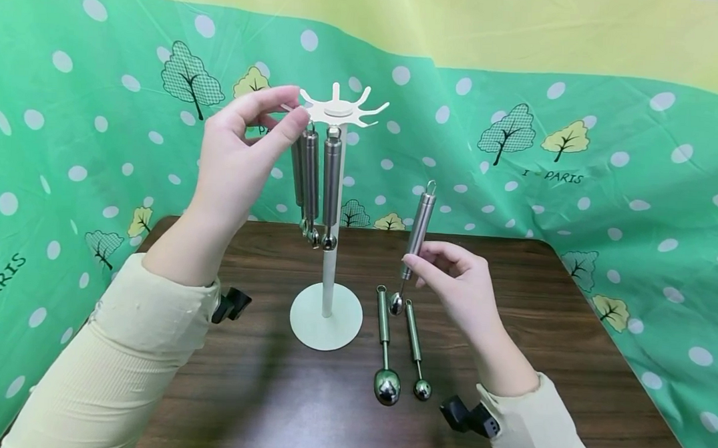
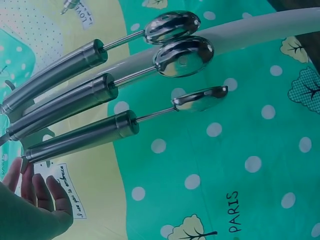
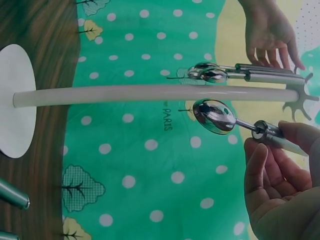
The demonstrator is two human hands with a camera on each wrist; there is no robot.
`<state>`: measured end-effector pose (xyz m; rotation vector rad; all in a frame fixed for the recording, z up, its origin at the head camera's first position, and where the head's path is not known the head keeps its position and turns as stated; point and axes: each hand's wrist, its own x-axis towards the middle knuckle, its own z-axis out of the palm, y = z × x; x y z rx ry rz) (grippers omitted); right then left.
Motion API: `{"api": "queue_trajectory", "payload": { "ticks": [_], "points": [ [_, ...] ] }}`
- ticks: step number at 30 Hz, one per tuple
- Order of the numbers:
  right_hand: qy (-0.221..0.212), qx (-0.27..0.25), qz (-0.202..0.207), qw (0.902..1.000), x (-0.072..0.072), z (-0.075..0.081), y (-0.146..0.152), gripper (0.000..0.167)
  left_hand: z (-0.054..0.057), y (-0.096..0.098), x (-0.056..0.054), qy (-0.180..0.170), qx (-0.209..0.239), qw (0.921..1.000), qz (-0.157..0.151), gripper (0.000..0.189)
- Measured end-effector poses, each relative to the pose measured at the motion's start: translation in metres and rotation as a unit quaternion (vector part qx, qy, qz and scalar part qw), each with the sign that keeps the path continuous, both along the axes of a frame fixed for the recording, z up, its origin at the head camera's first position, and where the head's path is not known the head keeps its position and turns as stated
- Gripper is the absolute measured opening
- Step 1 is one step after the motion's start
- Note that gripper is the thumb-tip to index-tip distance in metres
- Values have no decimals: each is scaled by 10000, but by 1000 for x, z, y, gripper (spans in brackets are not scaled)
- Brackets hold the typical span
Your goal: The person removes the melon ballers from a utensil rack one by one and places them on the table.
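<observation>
My left hand (image 1: 238, 148) pinches one prong of the white hanging rack (image 1: 333, 216), thumb and forefinger at its tip. Three steel melon ballers (image 1: 332, 183) hang from the rack beside that hand, handles up and bowls down. In the left wrist view, the nearest hanging melon baller (image 2: 82, 140) has its loop right by the fingertips. My right hand (image 1: 461, 282) holds another melon baller (image 1: 419, 230) low on its handle, right of the rack post. It is tilted, loop up, and its shiny oval bowl (image 3: 214, 116) shows in the right wrist view.
Two more melon ballers, a larger one (image 1: 387, 385) and a smaller one (image 1: 422, 389), lie on the dark wooden table (image 1: 255, 386) right of the rack's round base (image 1: 325, 336). A green dotted cloth (image 1: 458, 155) hangs behind and along both sides.
</observation>
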<state>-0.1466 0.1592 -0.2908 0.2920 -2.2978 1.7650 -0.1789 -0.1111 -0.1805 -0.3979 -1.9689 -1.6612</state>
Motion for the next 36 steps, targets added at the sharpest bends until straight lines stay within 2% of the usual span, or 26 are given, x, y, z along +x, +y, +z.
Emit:
{"api": "queue_trajectory", "payload": {
  "ticks": [20,28,36],
  "points": [
    [-184,268,-160,9993,5,-16,22,22,-2,3,3,235,-71,9995,197,34],
    [-296,442,-344,9980,4,-21,34,23,0,5,5,100,-30,9997,235,34],
    [-570,591,-293,9962,6,-29,45,27,2,6,6,44,-87,9995,299,34]
  ]
}}
